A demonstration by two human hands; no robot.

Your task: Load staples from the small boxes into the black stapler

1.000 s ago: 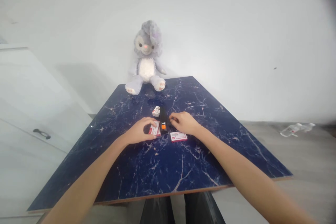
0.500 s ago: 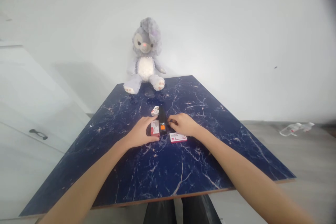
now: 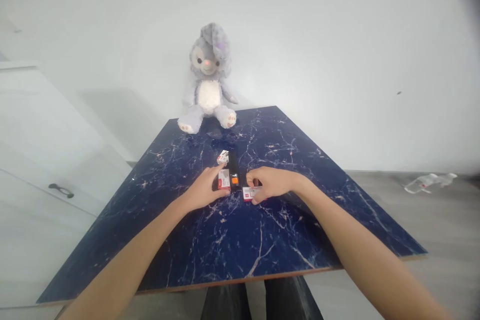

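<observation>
My left hand [image 3: 204, 189] curves around a small red-and-white box [image 3: 224, 179], thumb at its near edge and index finger at its far side. Behind that box sits another small white box [image 3: 223, 156] with dark and red print, close to my left fingertip. Just right of both boxes lies a slim black object with an orange patch [image 3: 235, 180]; its kind is unclear. My right hand [image 3: 275, 181] is closed over a flat white-and-red box [image 3: 248, 194], thumb across its near edge and fingers bent behind it. The hand hides this box's right part.
A grey plush rabbit [image 3: 209, 95] sits at the back of the blue marbled table [image 3: 240, 250], against the white wall. At left stands a white cabinet with a dark handle [image 3: 61, 190]. Clear plastic bottles [image 3: 423, 183] lie on the floor at right.
My right hand has shifted from beside the black object toward the flat box, and its thumb has come down over that box. My left hand stays at its box.
</observation>
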